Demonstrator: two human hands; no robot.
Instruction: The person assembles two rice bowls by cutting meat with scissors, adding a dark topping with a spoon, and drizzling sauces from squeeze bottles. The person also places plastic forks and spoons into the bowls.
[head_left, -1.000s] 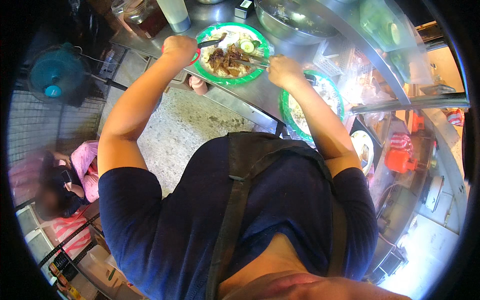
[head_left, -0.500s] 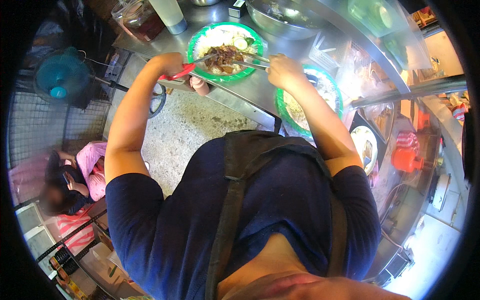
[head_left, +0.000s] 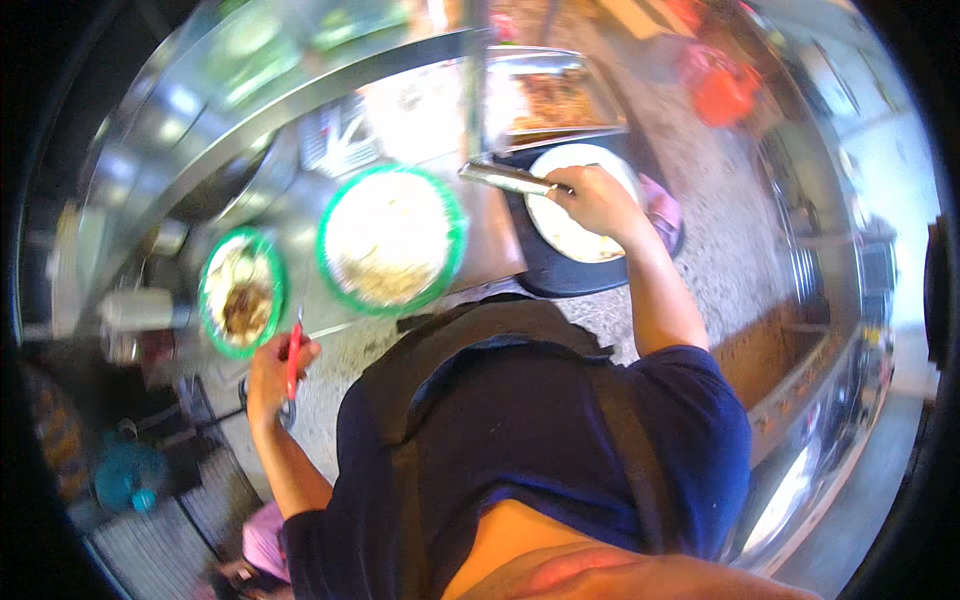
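Note:
At the lower left my left hand (head_left: 266, 382) is closed around red-handled scissors (head_left: 293, 362), just below a green-rimmed plate (head_left: 282, 285) of pale food topped with brown meat. My right hand (head_left: 597, 203) grips metal tongs (head_left: 508, 179) above a white plate (head_left: 552, 228). The tong tips point left, and nothing clear shows between them. Between my hands, a larger green-rimmed plate (head_left: 458, 236) holds pale, overexposed food. Glare and motion blur hide finer detail.
The white plate rests on a round black surface (head_left: 545, 278). Behind it, a metal tray (head_left: 618, 112) holds brownish food. A metal rail (head_left: 330, 78) crosses above the steel counter. An orange-red container (head_left: 728, 95) stands far right; a teal fan (head_left: 130, 470) is at lower left.
My body has turned right. The tongs have left the meat-topped plate and swung over to the white plate. The scissors have also come away from the meat, still in my left hand.

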